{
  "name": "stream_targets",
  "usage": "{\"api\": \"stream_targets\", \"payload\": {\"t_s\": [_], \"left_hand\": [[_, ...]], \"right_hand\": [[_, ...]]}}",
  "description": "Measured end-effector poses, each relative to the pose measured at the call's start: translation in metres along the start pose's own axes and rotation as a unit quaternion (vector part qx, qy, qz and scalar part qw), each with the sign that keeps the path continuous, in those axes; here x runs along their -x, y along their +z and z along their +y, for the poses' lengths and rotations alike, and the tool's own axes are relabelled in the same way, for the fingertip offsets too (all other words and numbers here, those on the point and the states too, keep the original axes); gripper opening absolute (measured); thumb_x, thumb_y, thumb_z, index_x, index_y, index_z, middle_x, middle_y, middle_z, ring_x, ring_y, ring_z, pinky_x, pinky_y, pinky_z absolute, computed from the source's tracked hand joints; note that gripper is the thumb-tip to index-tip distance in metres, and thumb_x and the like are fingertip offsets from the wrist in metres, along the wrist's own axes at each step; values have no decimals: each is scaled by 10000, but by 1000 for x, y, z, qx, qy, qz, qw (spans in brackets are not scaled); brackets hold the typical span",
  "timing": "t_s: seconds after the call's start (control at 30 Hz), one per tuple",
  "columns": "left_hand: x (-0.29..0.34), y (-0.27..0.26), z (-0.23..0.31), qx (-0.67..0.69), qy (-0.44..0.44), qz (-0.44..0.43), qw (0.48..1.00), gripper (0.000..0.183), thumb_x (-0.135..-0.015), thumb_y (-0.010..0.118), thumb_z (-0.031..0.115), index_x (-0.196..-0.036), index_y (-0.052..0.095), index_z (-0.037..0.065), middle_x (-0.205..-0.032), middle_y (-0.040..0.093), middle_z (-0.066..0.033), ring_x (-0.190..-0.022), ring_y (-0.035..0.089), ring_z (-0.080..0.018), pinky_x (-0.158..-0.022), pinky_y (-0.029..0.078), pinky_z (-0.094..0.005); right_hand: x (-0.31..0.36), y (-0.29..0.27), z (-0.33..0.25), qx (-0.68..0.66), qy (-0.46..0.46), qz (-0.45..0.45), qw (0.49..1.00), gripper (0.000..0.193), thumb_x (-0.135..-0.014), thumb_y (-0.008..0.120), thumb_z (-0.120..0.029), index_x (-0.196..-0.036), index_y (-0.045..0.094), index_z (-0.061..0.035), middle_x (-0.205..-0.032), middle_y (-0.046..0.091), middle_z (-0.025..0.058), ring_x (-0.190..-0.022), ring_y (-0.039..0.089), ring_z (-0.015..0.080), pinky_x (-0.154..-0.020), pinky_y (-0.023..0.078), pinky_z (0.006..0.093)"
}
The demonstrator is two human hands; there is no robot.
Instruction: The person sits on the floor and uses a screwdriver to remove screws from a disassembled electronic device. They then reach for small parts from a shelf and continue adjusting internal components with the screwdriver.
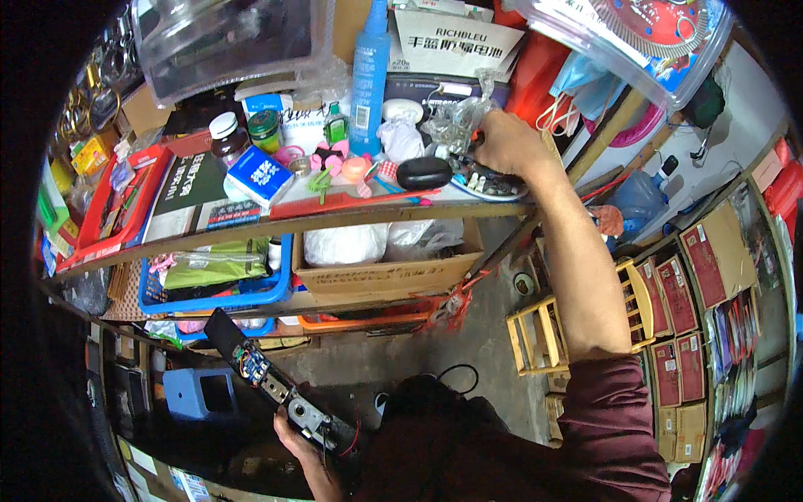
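My left hand [294,435] grips the lower end of a long black electronic device [293,407], whose open casing bares a blue circuit board, metal parts and a loose red wire. It is held tilted, below the shelf. My right arm reaches up to the shelf, where my right hand [512,149] is closed among small items at its right end. What its fingers hold, if anything, is hidden. Beside that hand are crumpled clear plastic [456,121], a plate [493,194] with small dark and pale pieces on it, and a glossy black oval case [423,173].
A tall blue spray bottle [368,88], a red comb [335,203] and a blue-and-white box [259,176] crowd the shelf. Underneath stand a blue basket [213,303] and a cardboard box [385,280]. A yellow wooden chair [535,339] and a blue stool [186,393] are on the floor.
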State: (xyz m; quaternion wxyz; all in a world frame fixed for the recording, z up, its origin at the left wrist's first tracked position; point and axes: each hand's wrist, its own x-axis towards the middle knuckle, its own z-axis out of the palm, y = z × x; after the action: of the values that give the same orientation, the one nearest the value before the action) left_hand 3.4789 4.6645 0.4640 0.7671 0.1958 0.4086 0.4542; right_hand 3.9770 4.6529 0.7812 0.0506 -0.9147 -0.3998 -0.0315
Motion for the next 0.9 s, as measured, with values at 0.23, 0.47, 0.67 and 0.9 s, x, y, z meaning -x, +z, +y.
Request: {"api": "stream_targets", "payload": {"t_s": [0.23, 0.47, 0.67, 0.9], "left_hand": [[15, -4, 2, -20, 41, -3, 999, 608, -973, 486, 445, -1298, 630, -48, -1114, 740, -191, -944, 739, -310, -815, 614, -416], [36, -14, 7, 2, 48, 20, 999, 586, -991, 464, 456, -1289, 619, -24, -1114, 734, -197, -929, 737, -321, -792, 621, -446], [56, -23, 7, -66, 92, 63, 992, 559, -997, 457, 416, -1324, 581, -21, -1122, 732, -220, -928, 746, -335, -778, 630, -443], [95, -13, 1, 1, 108, 114, 988, 400, -998, 511, 295, -1242, 612, -5, -1030, 752, -170, -831, 756, -270, -732, 639, -405]], "right_hand": [[14, 1, 6, 73, -45, 36, 996, 321, -856, 649, -143, -1131, 722, 4, -1163, 713, 285, -1129, 686, 428, -997, 536, 512], [69, -9, 3, -350, -64, 106, 929, 202, -1020, 659, -169, -1046, 705, 26, -741, 602, -4, -607, 478, 60, -555, 403, 272], [120, -3, -41, -615, -99, -38, 781, 151, -1019, 675, -131, -1041, 701, 16, -737, 563, -12, -571, 425, 30, -456, 303, 209], [160, 30, -118, -628, -225, -211, 714, 141, -1007, 701, -115, -1051, 711, 19, -715, 574, -32, -538, 435, 16, -464, 323, 204]]}}
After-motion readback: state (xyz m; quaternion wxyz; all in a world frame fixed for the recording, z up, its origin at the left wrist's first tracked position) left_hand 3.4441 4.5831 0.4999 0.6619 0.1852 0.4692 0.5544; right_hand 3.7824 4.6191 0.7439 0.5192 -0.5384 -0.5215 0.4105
